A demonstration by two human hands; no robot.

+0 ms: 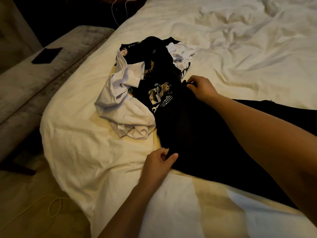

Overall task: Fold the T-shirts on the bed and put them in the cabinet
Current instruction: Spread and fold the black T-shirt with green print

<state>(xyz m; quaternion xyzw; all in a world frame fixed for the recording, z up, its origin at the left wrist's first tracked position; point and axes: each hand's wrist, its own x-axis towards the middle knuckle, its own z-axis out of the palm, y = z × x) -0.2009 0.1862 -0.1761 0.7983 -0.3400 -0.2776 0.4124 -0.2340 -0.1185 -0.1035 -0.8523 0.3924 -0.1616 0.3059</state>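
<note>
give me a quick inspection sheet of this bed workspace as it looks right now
surface: rumpled white bed sheet, creased all over
job's things: black cotton T-shirt with a yellow cartoon print spread toward the person; crumpled white T-shirt touching its left side; further black and white garments heaped behind, none folded
clutter: flat black rectangular object on the grey upholstered bench
grippers: left hand pinches the black shirt's near edge; right hand pinches its far edge
cables: thin white cable beyond the bed's far edge; pale looped cord on the floor
surroundings: dim room, cabinet not in view
</note>
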